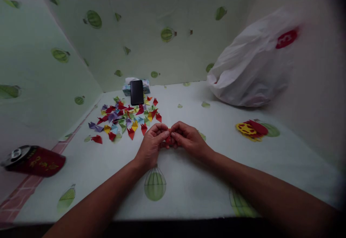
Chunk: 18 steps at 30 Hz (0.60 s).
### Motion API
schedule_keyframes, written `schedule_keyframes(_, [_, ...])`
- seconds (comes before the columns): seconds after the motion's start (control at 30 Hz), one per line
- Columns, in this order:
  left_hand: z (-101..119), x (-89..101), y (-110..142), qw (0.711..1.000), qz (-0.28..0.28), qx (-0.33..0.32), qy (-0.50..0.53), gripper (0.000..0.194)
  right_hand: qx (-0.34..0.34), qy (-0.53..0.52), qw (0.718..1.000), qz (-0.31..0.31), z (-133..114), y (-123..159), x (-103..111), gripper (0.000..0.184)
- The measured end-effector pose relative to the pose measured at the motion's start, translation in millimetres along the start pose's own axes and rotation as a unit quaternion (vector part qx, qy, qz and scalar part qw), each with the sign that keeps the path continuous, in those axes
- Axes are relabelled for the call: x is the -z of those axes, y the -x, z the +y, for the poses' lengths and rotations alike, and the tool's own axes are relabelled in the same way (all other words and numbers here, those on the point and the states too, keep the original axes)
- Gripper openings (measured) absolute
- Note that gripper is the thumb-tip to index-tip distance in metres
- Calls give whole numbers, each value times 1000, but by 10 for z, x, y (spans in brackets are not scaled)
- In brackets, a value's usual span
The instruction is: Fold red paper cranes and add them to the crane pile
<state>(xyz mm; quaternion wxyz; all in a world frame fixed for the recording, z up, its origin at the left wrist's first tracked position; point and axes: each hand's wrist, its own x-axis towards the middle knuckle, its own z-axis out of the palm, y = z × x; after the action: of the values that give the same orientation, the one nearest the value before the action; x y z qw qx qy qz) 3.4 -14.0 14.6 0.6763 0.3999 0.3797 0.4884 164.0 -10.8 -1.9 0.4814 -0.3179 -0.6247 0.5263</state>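
Between my fingertips, over the middle of the table, is a small piece of folded red-orange paper, mostly hidden by the fingers. My left hand pinches it from the left, thumb on top. From the right, my right hand pinches it too, and the fingertips of both hands almost meet. Just beyond and left of my left hand spreads a pile of small folded paper pieces in red, yellow, green, blue and purple, pointed like origami birds.
A black phone leans on a tissue box behind the pile. A dark red can stands at the left. At the right are a bulging white plastic bag and a red and yellow flat item. Walls enclose the table.
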Motion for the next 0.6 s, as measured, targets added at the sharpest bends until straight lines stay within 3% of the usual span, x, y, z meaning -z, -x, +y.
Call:
schedule_keyframes(0.43, [-44,-7,-9,996,-6,-78,-34,31,-70,-108,992,-7,-40,-3,-1,25])
schedule_keyframes(0.6, [-46,0,-20,994,-4,-96,-45,30,-70,-103,992,-10,-21,-19,8,28])
